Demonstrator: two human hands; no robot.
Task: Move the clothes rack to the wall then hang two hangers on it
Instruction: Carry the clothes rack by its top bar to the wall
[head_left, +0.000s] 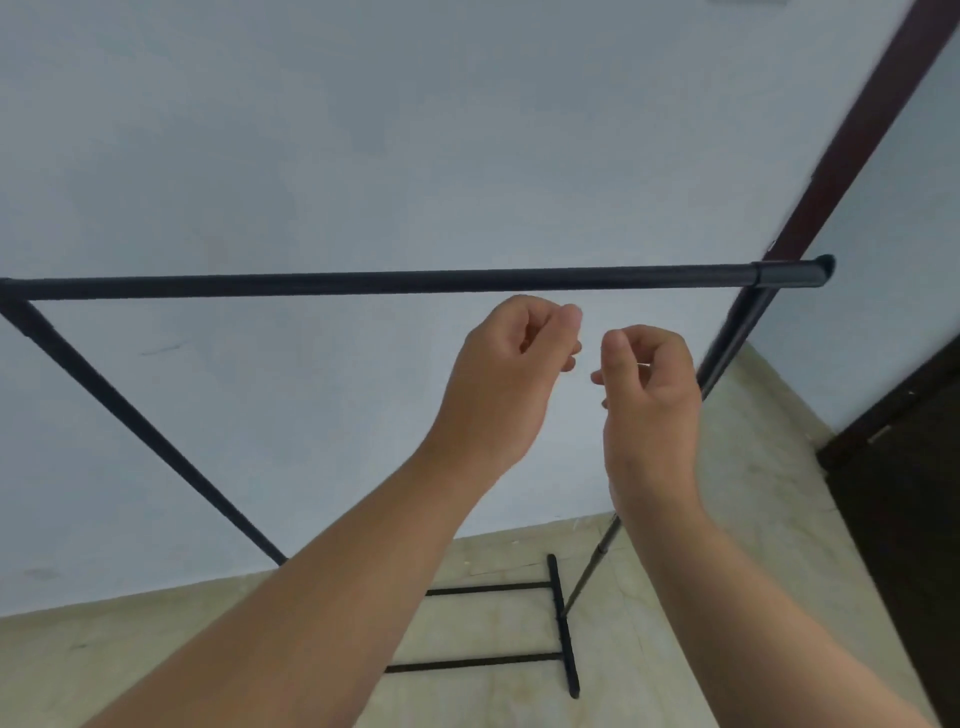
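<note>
Rack: black clothes rack (395, 283) is standing against the pale blue wall (363, 130), feet resting on the beige floor (675, 597).
Top bar: top rail (519, 281) is running level across the view, capped right end (795, 274) sitting just beside the dark red door frame (857, 145).
Uprights: left post (135, 415) is slanting down to the floor; right post (727, 343) is dropping behind the right forearm.
Base: base crossbars (488, 588) and right foot (563, 623) are showing between the two forearms.
Left hand: left hand (506, 379) is hovering just under the rail, fingers (569, 325) curled loosely inward, thumb near fingertips, gripping nothing visible.
Right hand: right hand (649, 395) is sitting a bit lower and to the right, fingers (615, 348) half curled, also empty; something thin and pale is glinting at the fingers, too small to tell.
Rail vs fingers: rail is passing just above both sets of fingertips, apart from them, no contact.
Hands: the two are close together, fingertips nearly facing, not touching.
Hangers: rail is carrying none along the visible length.
Door: dark door (909, 493) is at right edge.
</note>
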